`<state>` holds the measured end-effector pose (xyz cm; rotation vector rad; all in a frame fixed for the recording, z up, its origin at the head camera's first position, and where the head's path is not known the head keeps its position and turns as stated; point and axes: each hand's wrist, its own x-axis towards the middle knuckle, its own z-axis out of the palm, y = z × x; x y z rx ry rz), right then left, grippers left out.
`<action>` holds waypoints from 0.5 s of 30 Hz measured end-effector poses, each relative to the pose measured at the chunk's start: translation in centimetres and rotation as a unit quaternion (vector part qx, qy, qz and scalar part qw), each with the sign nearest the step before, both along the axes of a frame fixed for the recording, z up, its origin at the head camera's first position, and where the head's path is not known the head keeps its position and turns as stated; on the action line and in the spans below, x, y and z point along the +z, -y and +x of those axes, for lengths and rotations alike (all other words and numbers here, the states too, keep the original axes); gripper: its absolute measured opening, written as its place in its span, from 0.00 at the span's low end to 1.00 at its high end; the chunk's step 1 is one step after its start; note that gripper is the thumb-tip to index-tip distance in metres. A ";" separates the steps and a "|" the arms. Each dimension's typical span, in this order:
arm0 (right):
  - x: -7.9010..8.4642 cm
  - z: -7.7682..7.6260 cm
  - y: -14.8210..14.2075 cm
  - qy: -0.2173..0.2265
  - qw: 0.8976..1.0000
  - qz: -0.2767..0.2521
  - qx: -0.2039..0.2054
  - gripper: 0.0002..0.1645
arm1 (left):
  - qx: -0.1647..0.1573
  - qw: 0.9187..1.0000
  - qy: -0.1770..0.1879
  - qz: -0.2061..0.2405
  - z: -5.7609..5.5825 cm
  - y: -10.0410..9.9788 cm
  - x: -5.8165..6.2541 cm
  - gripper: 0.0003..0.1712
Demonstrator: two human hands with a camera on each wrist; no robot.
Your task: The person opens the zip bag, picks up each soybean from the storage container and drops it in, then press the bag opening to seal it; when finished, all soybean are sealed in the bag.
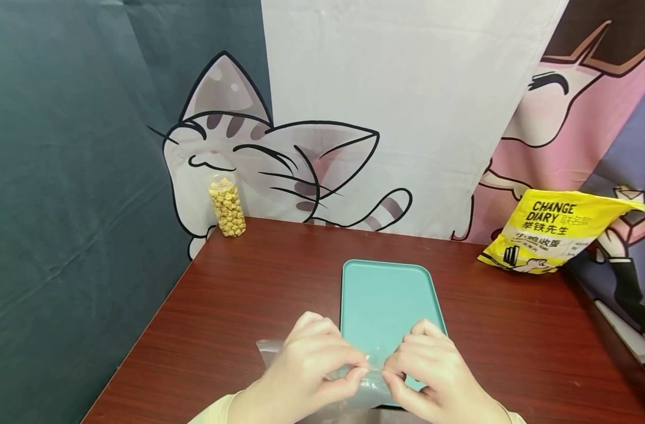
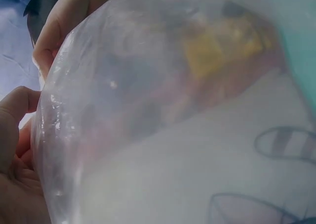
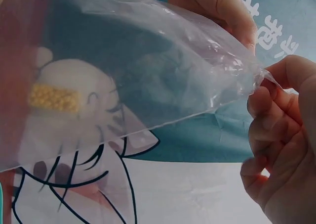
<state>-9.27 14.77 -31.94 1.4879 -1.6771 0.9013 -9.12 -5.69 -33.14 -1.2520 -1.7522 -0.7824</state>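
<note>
A clear plastic bag [image 1: 372, 388] hangs between my two hands, spread over the near end of the turquoise tray [image 1: 388, 300]. My left hand [image 1: 317, 362] pinches the bag's edge between thumb and index finger. Close beside it, my right hand [image 1: 433, 371] pinches the same edge, its thumb and fingertip on a gathered corner in the right wrist view. The film [image 2: 148, 125] fills most of the left wrist view and blurs what lies behind it. Through the bag [image 3: 163, 66] in the right wrist view, the wall's cat drawing shows.
At the table's far left corner stands a clear jar of popcorn [image 1: 228, 209]. A yellow snack bag [image 1: 558, 232] leans against the printed cloth at the far right. Dark red-brown wood [image 1: 237, 294] forms the tabletop, with hanging cloth [image 1: 417, 76] along its back and left edges.
</note>
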 end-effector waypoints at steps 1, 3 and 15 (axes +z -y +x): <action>0.1 0.0 0.0 -0.001 1.000 -0.004 0.006 0.15 | 0.000 1.000 -0.011 0.004 0.0 0.1 0.2 0.09; 0.4 0.1 -0.1 -0.002 1.000 -0.012 0.019 0.15 | -0.001 0.999 -0.032 0.011 -0.1 0.4 0.5 0.10; 0.8 0.5 -1.0 0.006 0.999 -0.026 0.032 0.15 | -0.030 0.999 -0.032 -0.016 -0.8 2.3 0.5 0.09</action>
